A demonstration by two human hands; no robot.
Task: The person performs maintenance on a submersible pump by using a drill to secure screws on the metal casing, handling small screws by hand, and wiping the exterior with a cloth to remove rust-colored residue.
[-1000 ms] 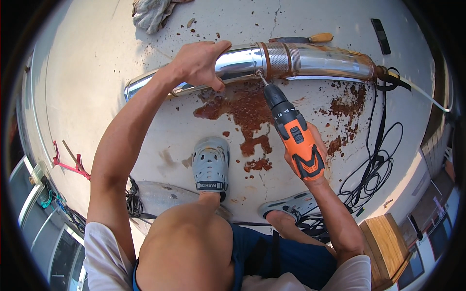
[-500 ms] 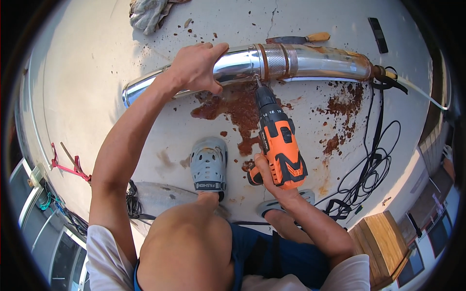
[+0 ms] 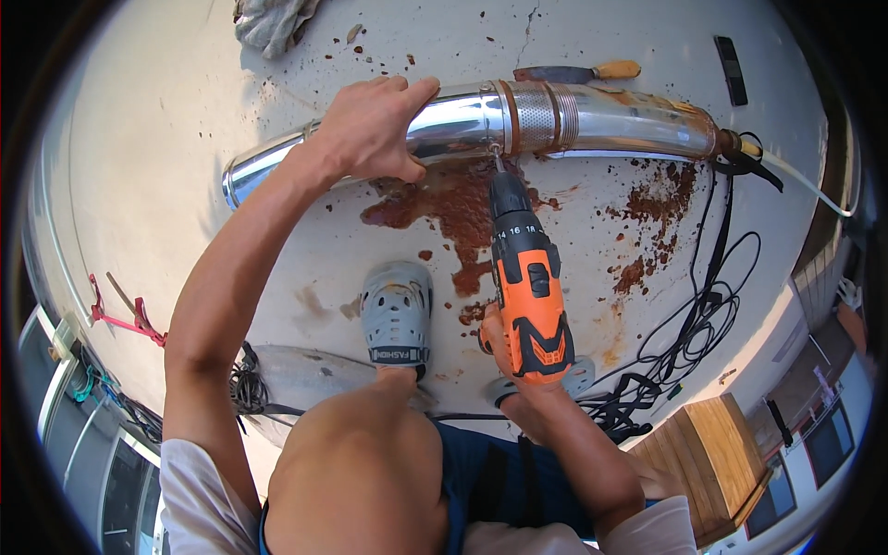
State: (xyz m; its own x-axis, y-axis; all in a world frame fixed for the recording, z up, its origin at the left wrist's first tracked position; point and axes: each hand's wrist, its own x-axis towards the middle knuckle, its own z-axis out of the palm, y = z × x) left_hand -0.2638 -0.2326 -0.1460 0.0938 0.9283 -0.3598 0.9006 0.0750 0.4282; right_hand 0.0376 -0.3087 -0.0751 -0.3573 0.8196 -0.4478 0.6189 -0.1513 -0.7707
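Note:
A long, shiny metal submersible pump lies crosswise on the floor before me, with a perforated strainer band near its middle and rust streaks on its right part. My left hand is wrapped over its left part, fingers on top and thumb at the near side. Closed around the handle of an orange and black cordless drill is my right hand. The drill points away from me, its bit reaching a small screw at the pump's near side beside the strainer. Whether the tip sits in the screw I cannot tell.
Rusty brown wet dirt covers the floor on the near side. Beyond the pump lie a wooden-handled scraper, a black phone-like device and a grey rag. Black cable coils at right, near a wooden stool.
The drill has swung to point more straight ahead, its rear end moving left and nearer to me with my right hand. My left hand still holds the pump.

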